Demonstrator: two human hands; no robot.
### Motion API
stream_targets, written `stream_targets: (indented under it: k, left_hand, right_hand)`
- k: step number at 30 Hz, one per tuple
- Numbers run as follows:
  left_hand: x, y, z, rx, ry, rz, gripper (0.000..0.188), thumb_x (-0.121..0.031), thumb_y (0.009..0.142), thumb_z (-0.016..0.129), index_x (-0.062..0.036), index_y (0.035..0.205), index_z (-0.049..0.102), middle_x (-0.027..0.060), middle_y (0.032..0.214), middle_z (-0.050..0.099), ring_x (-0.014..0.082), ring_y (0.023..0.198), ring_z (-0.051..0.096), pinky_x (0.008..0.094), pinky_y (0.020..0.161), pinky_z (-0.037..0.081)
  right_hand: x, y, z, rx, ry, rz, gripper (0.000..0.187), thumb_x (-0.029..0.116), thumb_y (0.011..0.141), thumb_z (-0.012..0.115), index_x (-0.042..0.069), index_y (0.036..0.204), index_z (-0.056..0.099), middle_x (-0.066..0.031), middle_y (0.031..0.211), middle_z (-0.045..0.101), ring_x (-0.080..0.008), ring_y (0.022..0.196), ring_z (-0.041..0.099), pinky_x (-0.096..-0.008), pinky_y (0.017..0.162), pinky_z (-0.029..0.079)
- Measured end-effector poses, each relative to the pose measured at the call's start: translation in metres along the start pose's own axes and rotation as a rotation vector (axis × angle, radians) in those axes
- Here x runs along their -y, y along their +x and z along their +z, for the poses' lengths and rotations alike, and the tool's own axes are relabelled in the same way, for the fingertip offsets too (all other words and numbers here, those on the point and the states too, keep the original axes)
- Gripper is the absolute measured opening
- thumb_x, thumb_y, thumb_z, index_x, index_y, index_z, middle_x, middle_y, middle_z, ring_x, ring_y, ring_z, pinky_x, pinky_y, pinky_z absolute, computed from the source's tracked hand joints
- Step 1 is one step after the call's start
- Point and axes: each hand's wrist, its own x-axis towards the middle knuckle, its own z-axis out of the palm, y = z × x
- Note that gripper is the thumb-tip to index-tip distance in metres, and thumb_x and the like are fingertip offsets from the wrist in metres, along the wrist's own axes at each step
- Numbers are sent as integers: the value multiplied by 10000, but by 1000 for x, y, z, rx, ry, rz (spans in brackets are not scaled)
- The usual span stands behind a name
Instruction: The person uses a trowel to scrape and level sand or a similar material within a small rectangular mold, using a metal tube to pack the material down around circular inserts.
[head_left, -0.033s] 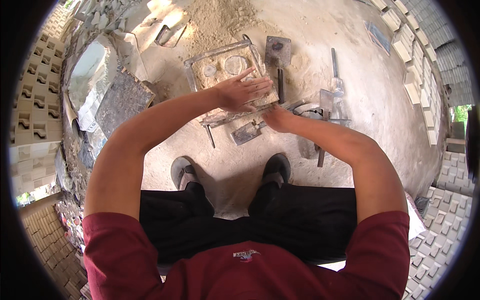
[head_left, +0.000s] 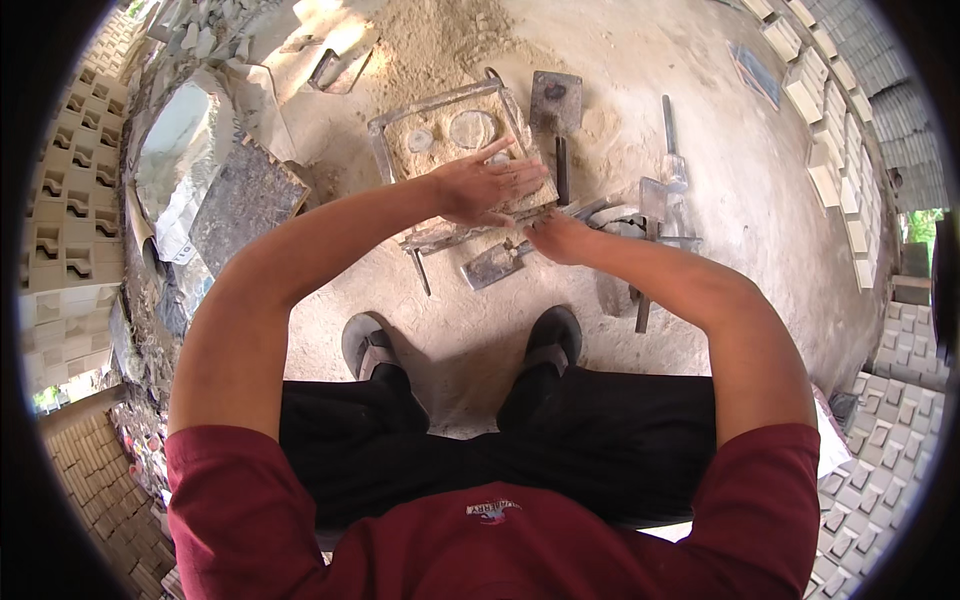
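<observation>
Left hand [head_left: 487,188] outstretched, right hand [head_left: 553,236] nearby

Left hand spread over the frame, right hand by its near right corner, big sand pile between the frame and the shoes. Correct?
One thing's off: the sand pile lies beyond the frame, on the far side from the shoes, as the head view shows. The left hand and right hand are as you said.

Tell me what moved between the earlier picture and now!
Nothing that I can clearly see. The left hand is still over the right part of the sandy frame, and the right hand is still at its near right corner. The square metal plate and sand pile stayed put too.
</observation>
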Motion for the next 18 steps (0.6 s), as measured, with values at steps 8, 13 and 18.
stream_targets:
  k: [8, 13, 18]
  left_hand:
    - [21, -34, -33, 20, 77, 21, 667, -541, 989, 327, -137, 1514, 247, 9, 1613, 109, 138, 1482, 91, 487, 1202, -76]
    - [31, -64, -78, 271, -414, -266, 594, -301, 915, 562, -108, 1448, 385, 171, 1491, 377, 265, 1449, 237, 511, 1204, 92]
    - [8, -71, -91, -17, -810, -215, 633, -376, 895, 625, -73, 1414, 424, 183, 1422, 459, 336, 1335, 421, 471, 1124, 323]
  right_hand:
    - [30, 5, -99, 318, 214, 141, 164, 103, 859, 582, -5, 982, 593, -203, 844, 671, -352, 868, 680, -475, 692, 536]
    - [20, 10, -194, 550, 250, 294, 234, 286, 896, 642, 52, 917, 654, -121, 813, 668, -303, 741, 652, -429, 669, 517]
    - [17, 31, -284, 390, 235, 409, 210, 271, 885, 665, 61, 891, 666, -105, 797, 662, -276, 733, 634, -411, 689, 491]
